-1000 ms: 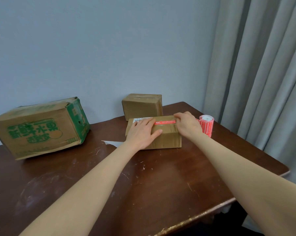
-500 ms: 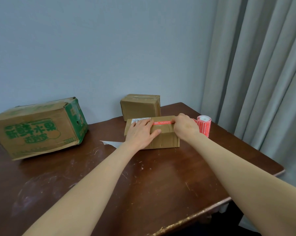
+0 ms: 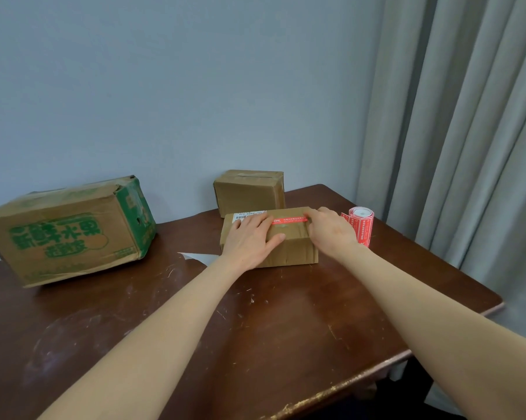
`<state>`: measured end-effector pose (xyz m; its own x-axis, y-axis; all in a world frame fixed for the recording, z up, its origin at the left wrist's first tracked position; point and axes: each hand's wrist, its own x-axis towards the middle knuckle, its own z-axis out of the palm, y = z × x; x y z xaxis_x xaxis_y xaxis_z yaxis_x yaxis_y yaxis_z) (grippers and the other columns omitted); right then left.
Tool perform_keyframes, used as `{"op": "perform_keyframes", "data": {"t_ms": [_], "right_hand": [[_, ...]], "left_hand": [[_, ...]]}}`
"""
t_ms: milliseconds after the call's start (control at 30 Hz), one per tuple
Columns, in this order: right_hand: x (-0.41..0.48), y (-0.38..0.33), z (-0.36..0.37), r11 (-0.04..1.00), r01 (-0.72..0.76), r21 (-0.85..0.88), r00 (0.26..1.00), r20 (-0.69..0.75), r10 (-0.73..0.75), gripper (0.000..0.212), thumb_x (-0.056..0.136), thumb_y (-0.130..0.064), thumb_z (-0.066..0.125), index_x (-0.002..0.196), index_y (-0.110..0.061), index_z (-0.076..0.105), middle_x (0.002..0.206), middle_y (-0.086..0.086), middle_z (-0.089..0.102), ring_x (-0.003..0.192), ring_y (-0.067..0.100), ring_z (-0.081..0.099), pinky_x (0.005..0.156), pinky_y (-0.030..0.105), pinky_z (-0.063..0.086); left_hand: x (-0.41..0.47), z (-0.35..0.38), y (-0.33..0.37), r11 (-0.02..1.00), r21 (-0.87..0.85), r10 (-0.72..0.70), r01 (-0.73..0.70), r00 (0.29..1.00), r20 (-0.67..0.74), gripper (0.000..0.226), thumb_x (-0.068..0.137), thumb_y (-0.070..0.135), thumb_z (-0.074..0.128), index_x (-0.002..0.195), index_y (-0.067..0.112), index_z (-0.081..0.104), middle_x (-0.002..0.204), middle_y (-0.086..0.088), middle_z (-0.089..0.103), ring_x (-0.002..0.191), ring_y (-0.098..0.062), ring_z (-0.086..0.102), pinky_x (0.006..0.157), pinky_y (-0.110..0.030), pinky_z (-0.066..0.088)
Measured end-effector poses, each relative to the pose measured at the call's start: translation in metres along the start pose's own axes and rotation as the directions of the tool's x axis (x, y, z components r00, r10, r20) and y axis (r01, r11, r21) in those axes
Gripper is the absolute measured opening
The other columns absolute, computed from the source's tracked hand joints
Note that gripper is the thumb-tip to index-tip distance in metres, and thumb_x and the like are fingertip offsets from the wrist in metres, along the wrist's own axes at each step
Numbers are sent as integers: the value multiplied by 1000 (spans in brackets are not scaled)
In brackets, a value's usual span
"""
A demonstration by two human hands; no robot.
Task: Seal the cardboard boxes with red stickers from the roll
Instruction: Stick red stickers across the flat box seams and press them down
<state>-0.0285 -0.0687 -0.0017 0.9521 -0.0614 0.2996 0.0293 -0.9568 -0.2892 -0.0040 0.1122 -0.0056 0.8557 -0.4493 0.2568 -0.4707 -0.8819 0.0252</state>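
Observation:
A small flat cardboard box (image 3: 295, 247) lies on the dark wooden table (image 3: 286, 328). A red sticker (image 3: 289, 220) runs along its top seam. My left hand (image 3: 251, 239) lies flat on the box's left part, fingers spread, covering the sticker's left end. My right hand (image 3: 331, 230) presses on the sticker's right end at the box's right edge. The roll of red stickers (image 3: 361, 225) stands upright just right of the box, behind my right hand.
A second small cardboard box (image 3: 249, 190) stands behind, against the wall. A large box with green print (image 3: 68, 231) lies at the left. A white paper scrap (image 3: 199, 256) lies left of the small box. Grey curtains (image 3: 455, 131) hang at the right.
My right hand has slid a little along the sticker's right end. The left hand stays flat on the box. The view has shifted slightly.

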Motion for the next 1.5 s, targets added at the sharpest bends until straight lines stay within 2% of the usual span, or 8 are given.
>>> {"op": "perform_keyframes", "data": {"t_ms": [167, 400, 567, 733, 1033, 1167, 1400, 1500], "right_hand": [[-5, 0, -2, 997, 20, -76, 999, -39, -23, 36, 96, -15, 34, 119, -15, 62, 108, 10, 60, 98, 32, 59, 72, 37, 45], [1, -2, -7, 991, -2, -134, 1000, 9, 3, 36, 93, -14, 37, 113, -16, 66, 104, 8, 63, 89, 31, 62, 66, 33, 41], [-6, -2, -4, 988, 21, -156, 998, -62, -31, 31, 96, -15, 35, 112, -15, 61, 95, 10, 66, 84, 32, 62, 63, 32, 38], [-3, -2, -2, 990, -4, -140, 999, -42, -1, 32, 93, -15, 39, 105, -16, 68, 96, 8, 68, 85, 31, 63, 63, 32, 40], [0, -1, -4, 996, -6, -85, 1000, -10, 5, 40, 98, -20, 34, 135, -17, 48, 119, 10, 58, 104, 34, 58, 83, 41, 45], [0, -6, -7, 994, -17, -104, 999, 33, 20, 39, 98, -21, 31, 130, -18, 53, 114, 9, 53, 97, 31, 58, 71, 35, 41], [1, -12, -12, 992, -71, -106, 996, 43, 76, 37, 98, -20, 34, 122, -17, 62, 110, 7, 49, 86, 27, 53, 67, 33, 38], [1, -18, -14, 995, -18, -94, 999, 47, 23, 39, 98, -21, 36, 131, -20, 56, 132, 7, 43, 111, 27, 47, 81, 37, 44]], "left_hand": [[-8, 1, -5, 995, -82, 50, -58, 994, -100, 56, 98, 49, 36, 146, 20, 36, 150, 1, 37, 139, -16, 30, 114, -33, 22], [-8, -1, -7, 995, -62, 70, -74, 995, -66, 55, 98, 50, 35, 147, 23, 34, 152, 2, 34, 140, -16, 28, 114, -32, 20], [-8, 0, -7, 996, -45, 69, -71, 996, -49, 56, 97, 52, 36, 147, 25, 34, 152, 3, 33, 140, -16, 27, 114, -33, 19], [-3, -2, -4, 996, -73, 41, -42, 999, -22, 56, 95, 54, 40, 143, 26, 40, 151, 4, 36, 139, -16, 29, 114, -36, 24], [0, -10, -3, 999, -35, 24, -23, 1000, 15, 71, 91, 61, 43, 148, 22, 28, 155, 2, 27, 142, -20, 24, 114, -38, 22], [2, -13, 1, 999, 40, 12, -14, 999, 53, 75, 87, 66, 44, 148, 23, 30, 155, 3, 27, 142, -19, 22, 114, -40, 22], [4, -11, 2, 997, 69, 34, -36, 999, 40, 75, 87, 65, 44, 147, 21, 32, 153, 2, 31, 140, -21, 27, 113, -40, 26], [3, -6, 1, 995, 93, 36, -39, 999, 26, 81, 87, 67, 43, 150, 21, 22, 155, 2, 27, 140, -22, 25, 113, -40, 25]]}}
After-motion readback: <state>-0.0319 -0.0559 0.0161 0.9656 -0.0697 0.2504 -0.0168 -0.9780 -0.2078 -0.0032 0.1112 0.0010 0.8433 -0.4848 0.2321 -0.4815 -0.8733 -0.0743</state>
